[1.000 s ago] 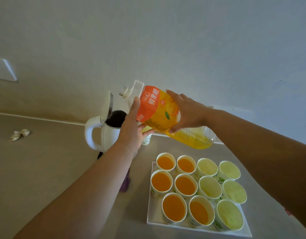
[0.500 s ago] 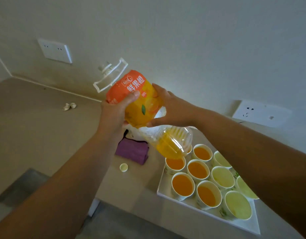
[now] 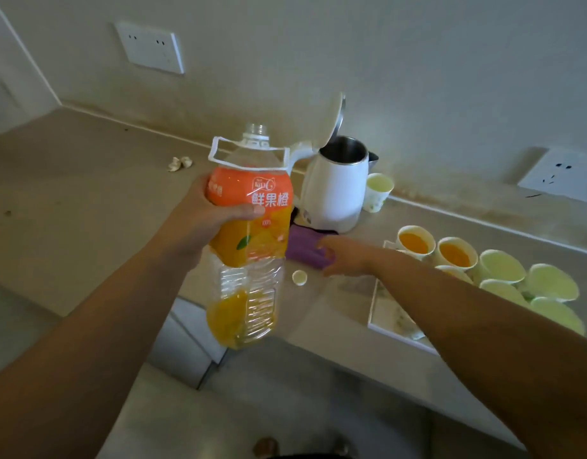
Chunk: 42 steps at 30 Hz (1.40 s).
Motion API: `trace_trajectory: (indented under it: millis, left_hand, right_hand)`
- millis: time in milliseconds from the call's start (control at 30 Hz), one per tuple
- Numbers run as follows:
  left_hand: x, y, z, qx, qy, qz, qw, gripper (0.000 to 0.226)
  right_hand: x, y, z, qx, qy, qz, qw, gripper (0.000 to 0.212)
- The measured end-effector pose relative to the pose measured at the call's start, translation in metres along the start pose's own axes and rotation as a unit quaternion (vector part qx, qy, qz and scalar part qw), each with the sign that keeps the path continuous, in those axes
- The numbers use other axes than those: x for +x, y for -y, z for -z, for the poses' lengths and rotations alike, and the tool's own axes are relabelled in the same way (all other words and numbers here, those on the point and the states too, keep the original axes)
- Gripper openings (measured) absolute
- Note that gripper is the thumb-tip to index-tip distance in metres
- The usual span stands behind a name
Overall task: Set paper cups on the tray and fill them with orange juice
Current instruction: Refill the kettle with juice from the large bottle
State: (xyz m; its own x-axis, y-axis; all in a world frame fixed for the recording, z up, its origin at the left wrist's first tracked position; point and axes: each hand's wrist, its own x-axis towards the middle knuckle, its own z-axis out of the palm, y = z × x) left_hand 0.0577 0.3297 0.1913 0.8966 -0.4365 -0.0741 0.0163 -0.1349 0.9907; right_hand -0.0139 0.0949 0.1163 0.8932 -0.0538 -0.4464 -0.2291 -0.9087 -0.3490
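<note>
The left hand [image 3: 199, 223] is clamped around the label of the juice bottle [image 3: 249, 240], holding it upright and uncapped above the counter edge, a little juice pooled at its bottom; the right hand [image 3: 343, 256] reaches out empty, fingers loosely spread, just beside the small white cap [image 3: 299, 277] on the counter [image 3: 87, 207] and in front of the purple cloth [image 3: 305, 248]; behind stands a white kettle [image 3: 335, 190], lid raised; at right the tray [image 3: 384, 313] carries paper cups [image 3: 454, 255], two visibly filled.
</note>
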Motion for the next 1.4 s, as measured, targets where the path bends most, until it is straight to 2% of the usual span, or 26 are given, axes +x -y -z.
trace_trajectory:
  millis: [100,300,533,600,733,867,933,1000,1067,1100,1200,1300,1400]
  left_hand:
    - [-0.001,0.012,0.013,0.001,0.015,0.005,1.0,0.096]
    - [0.005,0.026,0.028,-0.023,0.026,-0.007,0.999,0.104]
    - [0.014,0.037,0.022,-0.023,0.051,-0.03,0.998,0.099]
    - [0.017,0.039,0.016,-0.026,0.061,-0.036,0.997,0.101]
    - [0.025,0.039,-0.006,-0.024,0.082,-0.049,0.995,0.102]
    - [0.027,0.037,-0.029,-0.015,0.118,-0.056,0.991,0.105]
    - [0.028,0.036,-0.035,-0.02,0.139,-0.064,0.988,0.109]
    - [0.029,0.033,-0.04,-0.023,0.184,-0.078,0.98,0.102]
    - [0.029,0.028,-0.046,-0.016,0.229,-0.115,0.967,0.078]
    - [0.029,0.025,-0.049,-0.014,0.249,-0.13,0.96,0.074]
    - [0.034,0.025,-0.048,-0.016,0.274,-0.132,0.952,0.076]
    - [0.037,0.03,-0.041,-0.013,0.264,-0.11,0.958,0.086]
    - [0.035,0.032,-0.038,0.005,0.246,-0.095,0.965,0.096]
  right_hand:
    - [0.025,0.003,-0.038,0.011,0.001,-0.043,0.999,0.077]
    - [0.056,0.012,-0.083,0.046,-0.056,-0.095,0.993,0.083]
    - [0.057,0.018,-0.09,0.091,-0.104,-0.125,0.982,0.04]
    - [0.046,0.015,-0.081,0.116,-0.139,-0.129,0.975,0.031]
    - [0.009,0.013,-0.044,0.224,-0.25,-0.132,0.933,0.016]
    - [-0.037,0.013,0.008,0.325,-0.365,-0.1,0.867,0.04]
    - [-0.056,0.017,0.035,0.381,-0.38,-0.061,0.841,0.041]
    - [-0.072,0.022,0.06,0.409,-0.381,-0.016,0.829,0.042]
    - [-0.083,0.026,0.082,0.366,-0.388,0.003,0.846,0.047]
    - [-0.087,0.029,0.093,0.331,-0.39,0.005,0.859,0.049]
    - [-0.093,0.036,0.115,0.246,-0.37,0.0,0.896,0.043]
    - [-0.089,0.045,0.126,0.164,-0.329,0.015,0.93,0.036]
    - [-0.084,0.062,0.133,0.031,-0.287,0.049,0.956,0.036]
